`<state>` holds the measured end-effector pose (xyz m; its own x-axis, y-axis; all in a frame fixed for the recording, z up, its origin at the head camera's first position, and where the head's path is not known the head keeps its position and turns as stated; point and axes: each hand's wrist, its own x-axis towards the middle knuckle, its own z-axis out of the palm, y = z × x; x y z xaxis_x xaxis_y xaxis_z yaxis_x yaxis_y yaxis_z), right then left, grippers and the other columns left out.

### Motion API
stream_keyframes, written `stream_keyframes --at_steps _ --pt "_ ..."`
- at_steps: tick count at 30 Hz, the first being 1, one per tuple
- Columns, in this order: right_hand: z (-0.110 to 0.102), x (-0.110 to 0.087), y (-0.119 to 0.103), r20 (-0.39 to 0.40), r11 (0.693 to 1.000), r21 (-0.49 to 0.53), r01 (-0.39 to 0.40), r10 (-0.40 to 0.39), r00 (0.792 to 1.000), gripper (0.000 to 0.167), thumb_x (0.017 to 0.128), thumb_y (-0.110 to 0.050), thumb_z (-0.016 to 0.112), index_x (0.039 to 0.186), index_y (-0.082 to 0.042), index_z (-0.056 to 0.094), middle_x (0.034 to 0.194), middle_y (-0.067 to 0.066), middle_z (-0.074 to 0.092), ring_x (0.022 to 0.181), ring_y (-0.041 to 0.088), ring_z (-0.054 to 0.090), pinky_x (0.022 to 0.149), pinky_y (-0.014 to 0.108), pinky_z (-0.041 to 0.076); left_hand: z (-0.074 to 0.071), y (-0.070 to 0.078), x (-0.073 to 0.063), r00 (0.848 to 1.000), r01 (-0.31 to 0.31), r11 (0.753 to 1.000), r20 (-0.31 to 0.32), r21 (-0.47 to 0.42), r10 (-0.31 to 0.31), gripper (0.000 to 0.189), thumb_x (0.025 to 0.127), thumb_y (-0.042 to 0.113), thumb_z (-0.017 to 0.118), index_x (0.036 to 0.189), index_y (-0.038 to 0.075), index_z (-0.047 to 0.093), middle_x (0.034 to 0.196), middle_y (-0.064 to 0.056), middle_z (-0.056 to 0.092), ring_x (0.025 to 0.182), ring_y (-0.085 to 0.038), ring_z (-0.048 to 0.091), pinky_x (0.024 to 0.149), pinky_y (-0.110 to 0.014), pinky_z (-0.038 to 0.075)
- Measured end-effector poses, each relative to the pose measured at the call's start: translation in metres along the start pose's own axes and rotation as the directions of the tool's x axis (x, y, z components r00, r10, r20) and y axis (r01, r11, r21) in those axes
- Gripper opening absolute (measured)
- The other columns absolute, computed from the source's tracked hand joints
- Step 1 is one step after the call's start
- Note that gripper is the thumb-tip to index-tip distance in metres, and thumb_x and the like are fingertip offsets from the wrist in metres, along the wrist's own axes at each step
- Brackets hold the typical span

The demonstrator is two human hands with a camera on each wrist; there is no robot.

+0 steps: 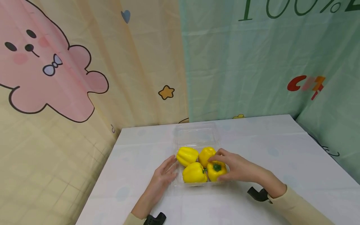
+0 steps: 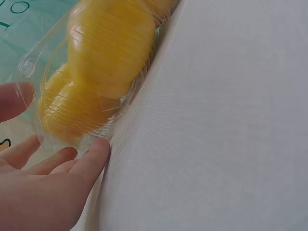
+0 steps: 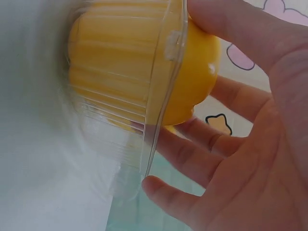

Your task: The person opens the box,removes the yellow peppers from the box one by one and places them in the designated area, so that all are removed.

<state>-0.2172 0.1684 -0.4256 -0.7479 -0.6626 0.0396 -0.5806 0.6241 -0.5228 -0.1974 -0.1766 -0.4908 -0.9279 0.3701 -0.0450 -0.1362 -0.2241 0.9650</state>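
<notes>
A clear plastic clamshell box (image 1: 180, 182) stands on the table with its lid (image 1: 197, 134) folded back. Inside sit several yellow bell peppers: one at the back left (image 1: 187, 156), another at the back right (image 1: 206, 155), one lying at the front left (image 1: 194, 173). The front right bell pepper (image 1: 216, 173) shows its green stem upward; my right hand (image 1: 239, 167) holds it, thumb near, fingers on the far side. My left hand (image 1: 161, 176) rests its extended fingers against the box's left wall. In the left wrist view those fingertips (image 2: 102, 147) touch the ribbed plastic.
A white cloth covers the table (image 1: 126, 168). Behind it hang a cream curtain (image 1: 140, 62) with a pink cartoon figure and a green curtain (image 1: 239, 62) with lettering. Black straps with camera mounts (image 1: 258, 194) sit on both wrists.
</notes>
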Motion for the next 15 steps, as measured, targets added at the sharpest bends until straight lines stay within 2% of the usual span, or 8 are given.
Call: stream_keyframes --at_steps 8,15 --pt "-0.0001 0.0 -0.001 0.004 0.996 -0.047 -0.071 0.071 0.997 0.062 0.081 -0.042 0.083 0.136 -0.028 0.058 0.106 -0.012 0.055 0.087 0.011 0.053 0.079 0.036 0.049 0.0024 0.0 0.0021 1.0 -0.001 1.0 -0.012 0.026 0.001 0.068 0.098 -0.004 0.051 0.159 0.013 0.026 0.164 -0.011 0.024 0.15 -0.032 0.023 0.114 -0.045 0.032" --pt "0.004 0.0023 -0.0007 -0.015 0.996 -0.069 -0.062 0.061 0.998 0.059 0.08 -0.039 0.084 0.133 -0.029 0.061 0.099 -0.013 0.056 0.083 0.01 0.052 0.075 0.033 0.048 0.0034 -0.0004 -0.0001 1.0 0.004 1.0 -0.03 0.018 -0.004 0.069 0.096 -0.005 0.051 0.159 0.013 0.027 0.163 -0.012 0.025 0.149 -0.034 0.024 0.113 -0.045 0.033"
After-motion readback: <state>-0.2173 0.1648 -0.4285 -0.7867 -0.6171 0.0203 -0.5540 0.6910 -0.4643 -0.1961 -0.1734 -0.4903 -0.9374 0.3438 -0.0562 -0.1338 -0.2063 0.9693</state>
